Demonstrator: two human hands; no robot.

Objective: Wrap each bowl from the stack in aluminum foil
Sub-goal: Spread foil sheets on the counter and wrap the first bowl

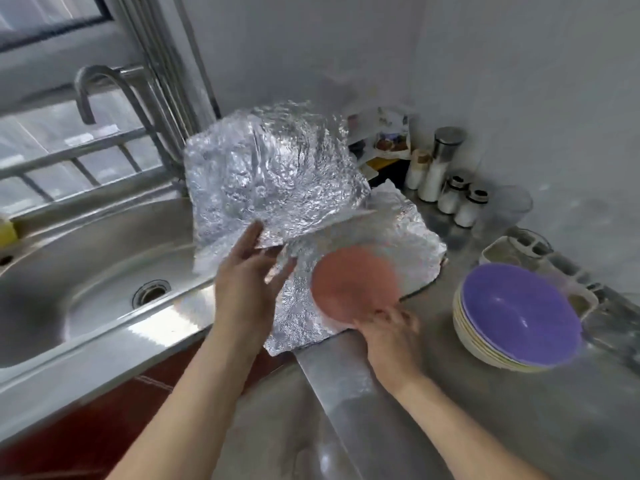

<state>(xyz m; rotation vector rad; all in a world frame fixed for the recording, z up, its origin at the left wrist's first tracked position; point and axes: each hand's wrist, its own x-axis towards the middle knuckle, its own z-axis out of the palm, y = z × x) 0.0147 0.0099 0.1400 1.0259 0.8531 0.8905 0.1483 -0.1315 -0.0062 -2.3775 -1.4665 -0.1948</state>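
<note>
Pink bowl [353, 282], blurred, turns its round face up toward you over a foil sheet [408, 230] lying on the counter [450, 393]. Your right hand [388, 327] grips its near rim. Your left hand [249, 271] pinches a second crinkled sheet [273, 174], raised upright. The bowl stack [519, 313] sits to the right.

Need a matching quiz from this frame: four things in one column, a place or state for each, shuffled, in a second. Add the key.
1. pink bowl
2. purple bowl
3. foil sheet
4. shakers

A. on top of the stack
B. edge lifted by the left hand
C. near the back wall
D. gripped by the right hand

Pairs: 1-D, 2-A, 3-B, 4-C
</note>
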